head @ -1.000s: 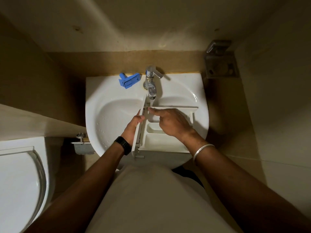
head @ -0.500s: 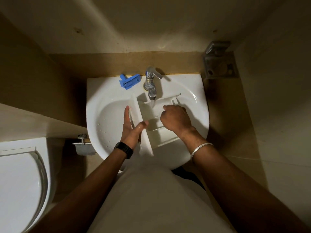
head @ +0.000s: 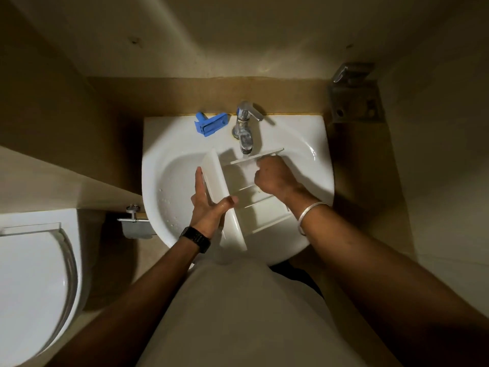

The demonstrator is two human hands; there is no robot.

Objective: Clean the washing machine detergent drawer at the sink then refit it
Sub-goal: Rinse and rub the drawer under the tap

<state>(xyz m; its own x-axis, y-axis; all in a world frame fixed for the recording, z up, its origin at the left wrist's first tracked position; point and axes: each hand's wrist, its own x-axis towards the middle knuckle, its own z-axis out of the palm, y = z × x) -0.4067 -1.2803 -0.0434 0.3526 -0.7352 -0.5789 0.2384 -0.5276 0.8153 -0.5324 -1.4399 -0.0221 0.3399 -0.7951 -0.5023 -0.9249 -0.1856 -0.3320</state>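
Meanwhile, over the sink (head: 169,165), near its back edge under the tap (head: 244,128), my left hand (head: 209,205) clasps the drawer (head: 232,181) front, thumb across, my right hand (head: 272,176) curled inside it.

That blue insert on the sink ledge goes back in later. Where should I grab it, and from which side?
Pinch the blue insert across its long rectangular body, coming from above. It lies flat on the sink ledge left of the tap, clear of both hands, and its small prong end looks a weaker hold.
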